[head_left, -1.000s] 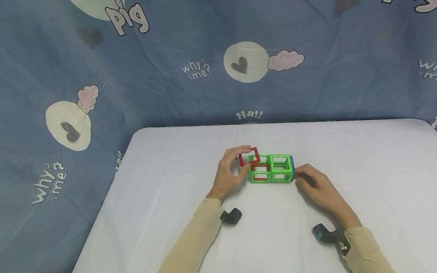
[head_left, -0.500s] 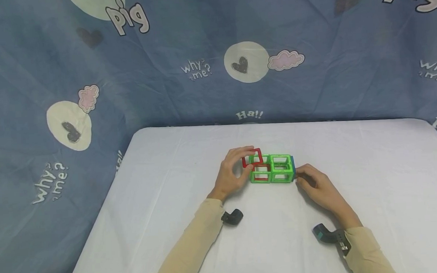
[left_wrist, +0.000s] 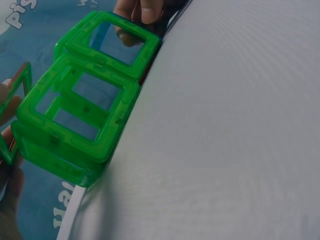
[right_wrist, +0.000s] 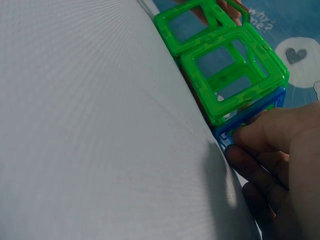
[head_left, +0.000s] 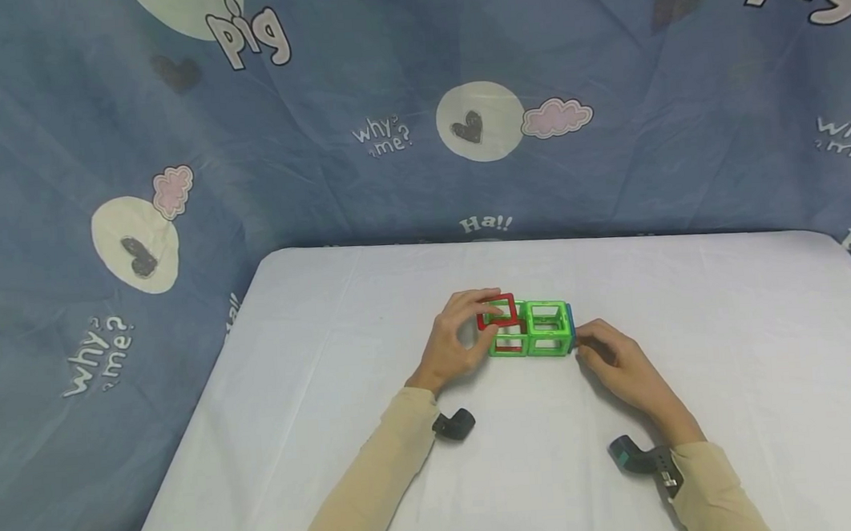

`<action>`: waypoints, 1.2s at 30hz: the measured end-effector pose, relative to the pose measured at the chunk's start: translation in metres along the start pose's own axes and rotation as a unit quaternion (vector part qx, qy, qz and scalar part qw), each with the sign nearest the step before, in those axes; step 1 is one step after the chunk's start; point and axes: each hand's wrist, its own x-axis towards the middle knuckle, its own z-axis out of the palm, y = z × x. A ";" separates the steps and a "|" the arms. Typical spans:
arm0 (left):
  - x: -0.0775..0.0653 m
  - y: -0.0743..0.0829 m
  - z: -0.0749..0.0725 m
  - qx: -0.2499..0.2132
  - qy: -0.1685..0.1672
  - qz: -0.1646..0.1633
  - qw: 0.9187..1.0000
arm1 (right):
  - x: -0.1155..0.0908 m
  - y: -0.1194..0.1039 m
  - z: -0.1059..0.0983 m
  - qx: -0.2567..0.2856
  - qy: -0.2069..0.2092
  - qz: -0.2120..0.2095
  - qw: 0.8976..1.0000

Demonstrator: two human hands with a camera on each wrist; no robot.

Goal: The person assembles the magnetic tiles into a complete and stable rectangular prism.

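A two-cube block of green magnetic tiles [head_left: 528,336] lies on the white table, with some red tiles showing low in it. My left hand [head_left: 453,340] pinches a red square magnetic tile [head_left: 514,310] between thumb and fingers, over the block's left cube at the back. That tile looks mostly green with a reddish edge in the left wrist view. A blue magnetic tile [right_wrist: 260,110] stands on the block's right end. Curled thumb and fingers of my right hand [head_left: 622,363] hold at this blue tile, partly hiding its lower edge.
The white tabletop [head_left: 408,491] spreads around the block. Behind it hangs a blue printed cloth [head_left: 364,188]. A dark wrist camera [head_left: 454,424] sits by the left sleeve, another wrist camera [head_left: 634,455] by the right.
My left hand has moved a little right and nearer, bringing the red tile farther over the left green cube. My right hand and the block stay in place.
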 end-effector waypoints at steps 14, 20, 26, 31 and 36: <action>0.000 0.005 0.003 0.026 -0.029 0.005 0.999 | 0.000 0.001 0.001 -0.007 -0.002 0.005 1.000; -0.001 0.005 0.003 0.038 -0.036 0.004 0.999 | -0.001 0.000 0.000 0.002 0.001 0.000 1.000; -0.001 0.005 0.003 0.048 -0.043 -0.001 0.998 | -0.001 0.000 0.001 -0.008 0.001 0.001 1.000; -0.001 0.005 0.003 0.051 -0.042 0.002 0.998 | 0.000 0.000 0.001 -0.013 0.001 0.004 1.000; -0.001 0.005 0.003 0.054 -0.049 0.004 0.997 | 0.000 0.000 0.001 -0.007 0.001 0.002 1.000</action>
